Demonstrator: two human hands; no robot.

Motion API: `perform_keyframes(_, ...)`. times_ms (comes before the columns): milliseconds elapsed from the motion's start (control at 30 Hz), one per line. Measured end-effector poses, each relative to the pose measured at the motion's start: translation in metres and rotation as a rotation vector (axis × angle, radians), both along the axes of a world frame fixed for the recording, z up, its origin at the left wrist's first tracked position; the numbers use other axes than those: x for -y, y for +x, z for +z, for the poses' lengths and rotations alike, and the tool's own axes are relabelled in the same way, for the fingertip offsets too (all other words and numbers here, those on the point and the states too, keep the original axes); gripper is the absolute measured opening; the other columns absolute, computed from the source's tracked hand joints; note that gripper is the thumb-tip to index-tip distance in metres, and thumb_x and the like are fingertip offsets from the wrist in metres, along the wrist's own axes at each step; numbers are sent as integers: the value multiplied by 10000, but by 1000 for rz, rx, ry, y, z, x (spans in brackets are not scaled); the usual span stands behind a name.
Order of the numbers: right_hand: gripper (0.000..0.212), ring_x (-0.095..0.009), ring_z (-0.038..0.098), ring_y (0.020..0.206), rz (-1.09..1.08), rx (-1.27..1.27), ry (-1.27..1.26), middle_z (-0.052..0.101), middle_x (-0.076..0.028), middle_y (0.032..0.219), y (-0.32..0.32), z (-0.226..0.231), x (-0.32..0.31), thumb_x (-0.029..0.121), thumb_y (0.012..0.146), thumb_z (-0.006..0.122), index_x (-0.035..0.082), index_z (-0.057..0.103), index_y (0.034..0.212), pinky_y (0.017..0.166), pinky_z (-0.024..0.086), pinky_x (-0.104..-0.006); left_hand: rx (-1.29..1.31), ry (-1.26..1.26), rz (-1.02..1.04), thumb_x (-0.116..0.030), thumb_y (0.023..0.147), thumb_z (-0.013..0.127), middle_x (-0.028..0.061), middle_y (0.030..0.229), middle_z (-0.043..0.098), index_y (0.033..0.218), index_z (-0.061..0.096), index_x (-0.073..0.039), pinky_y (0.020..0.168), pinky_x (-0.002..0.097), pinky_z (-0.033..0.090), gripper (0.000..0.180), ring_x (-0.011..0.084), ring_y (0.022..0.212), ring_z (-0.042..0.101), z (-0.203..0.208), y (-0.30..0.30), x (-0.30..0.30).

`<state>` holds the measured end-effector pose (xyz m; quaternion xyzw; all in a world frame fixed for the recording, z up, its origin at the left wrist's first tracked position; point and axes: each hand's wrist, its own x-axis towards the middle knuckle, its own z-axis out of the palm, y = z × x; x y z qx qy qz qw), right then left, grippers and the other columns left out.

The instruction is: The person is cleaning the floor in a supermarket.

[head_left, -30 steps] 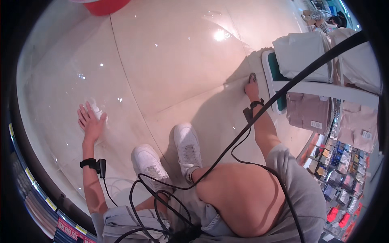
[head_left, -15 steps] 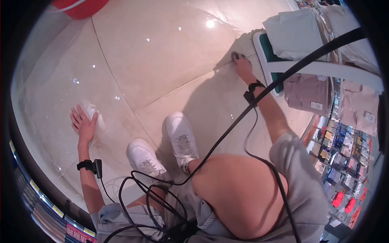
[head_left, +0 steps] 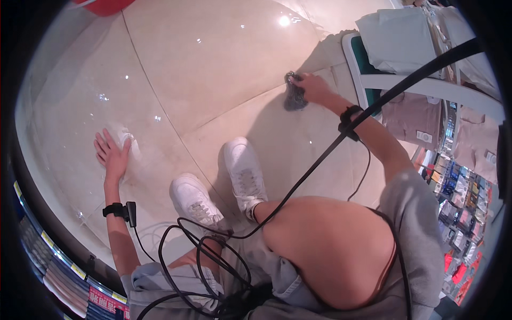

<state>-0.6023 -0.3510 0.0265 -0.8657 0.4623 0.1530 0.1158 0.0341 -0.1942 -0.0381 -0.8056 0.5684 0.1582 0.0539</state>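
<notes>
My left hand (head_left: 113,156) lies flat on the pale tiled floor (head_left: 213,69), fingers spread. Beside its thumb is a whitish patch (head_left: 133,146); whether it is a tissue or a reflection, I cannot tell. Over to the right, my right hand (head_left: 314,88) grips a dark grey crumpled rag (head_left: 295,95) at its upper end. The rag's loose part spreads toward me over the floor. Its exact material is hard to make out. My white shoes (head_left: 244,170) stand between the two hands.
A white-framed rack (head_left: 373,81) holding folded clothes in clear bags rises at the right. Small packaged goods (head_left: 458,213) hang below it. A red bucket (head_left: 104,4) shows at the top left. Shelf edging (head_left: 77,271) curves along the lower left. Black cables (head_left: 314,160) cross my legs and right arm.
My right hand has moved left, away from the rack, with the rag, and more of the rag now shows. My left hand stays flat in nearly the same place.
</notes>
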Motion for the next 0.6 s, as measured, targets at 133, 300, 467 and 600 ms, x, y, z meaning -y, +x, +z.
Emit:
perform_keyframes(133,346,-355,627,956,-497,-190,41,631,-156,1043,-8,13,19,123,725,592,84,674,1059,821,518,-455,-6,-4,10,-609,902,517,205,1603,-59,1553,14,-111,1149,570,4,962,397,1472,-64,0,-2,-1)
perform_keyframes(300,349,-373,616,983,-270,-199,101,626,-172,1055,6,-2,-5,135,713,597,32,639,1044,824,509,-476,-4,-11,9,-603,905,518,207,1603,-55,1553,14,-110,1147,571,5,957,397,1472,-62,4,-1,-2)
perform_keyframes(467,451,-376,602,1009,-253,-157,53,621,-185,1045,-34,-21,15,129,750,560,36,602,1189,853,492,-453,-18,-10,-3,-592,906,526,208,1602,-50,1551,18,-106,1148,570,2,955,395,1472,-64,3,-4,3)
perform_keyframes(600,583,-367,586,1058,-241,21,101,615,-199,1087,-41,-17,18,147,785,568,41,511,1355,894,477,-416,8,-29,7,-603,912,510,193,1606,-30,1554,23,-123,1152,563,27,938,378,1475,-44,-1,-2,0)
